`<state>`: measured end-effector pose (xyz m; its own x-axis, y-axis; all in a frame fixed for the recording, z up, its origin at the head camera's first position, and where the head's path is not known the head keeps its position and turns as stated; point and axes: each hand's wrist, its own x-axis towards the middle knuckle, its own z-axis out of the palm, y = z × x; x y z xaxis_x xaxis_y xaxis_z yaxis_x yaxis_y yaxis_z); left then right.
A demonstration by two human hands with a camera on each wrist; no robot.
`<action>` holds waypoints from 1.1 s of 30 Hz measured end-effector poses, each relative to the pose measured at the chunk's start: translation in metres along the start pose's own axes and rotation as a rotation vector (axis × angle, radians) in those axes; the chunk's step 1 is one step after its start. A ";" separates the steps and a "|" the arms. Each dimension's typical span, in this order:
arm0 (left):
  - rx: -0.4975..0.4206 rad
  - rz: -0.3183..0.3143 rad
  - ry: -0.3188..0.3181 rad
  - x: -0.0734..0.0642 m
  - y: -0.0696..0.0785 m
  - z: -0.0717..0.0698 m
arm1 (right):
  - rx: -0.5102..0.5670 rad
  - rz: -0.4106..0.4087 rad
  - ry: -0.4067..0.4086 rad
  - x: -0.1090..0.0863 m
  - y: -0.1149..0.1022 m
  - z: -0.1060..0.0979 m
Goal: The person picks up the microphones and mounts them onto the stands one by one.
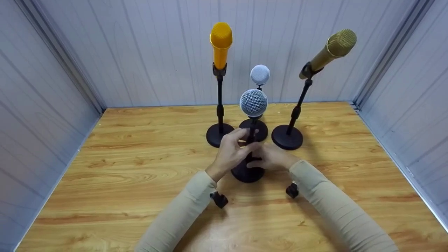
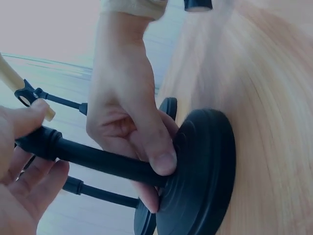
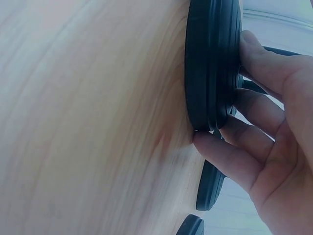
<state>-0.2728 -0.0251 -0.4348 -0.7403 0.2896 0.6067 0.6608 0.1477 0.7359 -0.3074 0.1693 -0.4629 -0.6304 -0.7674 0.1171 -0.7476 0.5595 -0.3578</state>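
Note:
A microphone with a silver mesh head (image 1: 253, 103) is mounted on a black desk stand (image 1: 247, 175) in front of the others. My left hand (image 1: 229, 152) grips the stand's pole at its thicker collar (image 2: 43, 143), thumb on one side and fingers on the other. Lower down, my right hand (image 1: 274, 155) holds the foot of the pole, its thumb lying by the round base (image 2: 215, 161). In the right wrist view the fingers of that hand (image 3: 288, 132) reach the base's rim, close to the tabletop.
Behind stand three more microphones on black round-based stands: a yellow one (image 1: 221, 38), a white-headed one (image 1: 260, 75) and a gold one (image 1: 341, 43) tilted to the right. The wood-grain table (image 1: 140, 168) meets pale panel walls (image 1: 150, 52) at the back and sides.

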 end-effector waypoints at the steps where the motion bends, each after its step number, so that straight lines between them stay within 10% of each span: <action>1: -0.003 -0.004 -0.010 0.001 0.001 0.000 | 0.000 0.008 -0.001 0.000 0.000 -0.001; 10: -0.073 0.001 -0.212 0.005 -0.001 -0.007 | -0.004 -0.005 0.002 -0.002 0.002 -0.001; 20: 0.042 0.070 -0.069 0.005 -0.004 -0.002 | 0.002 0.008 0.019 -0.005 0.002 -0.002; 33: -0.070 0.040 -0.221 0.011 -0.006 -0.006 | 0.001 0.028 0.000 -0.008 0.002 -0.001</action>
<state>-0.2854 -0.0288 -0.4311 -0.6635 0.4954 0.5606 0.6732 0.0683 0.7363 -0.3037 0.1767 -0.4638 -0.6508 -0.7517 0.1070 -0.7297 0.5803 -0.3616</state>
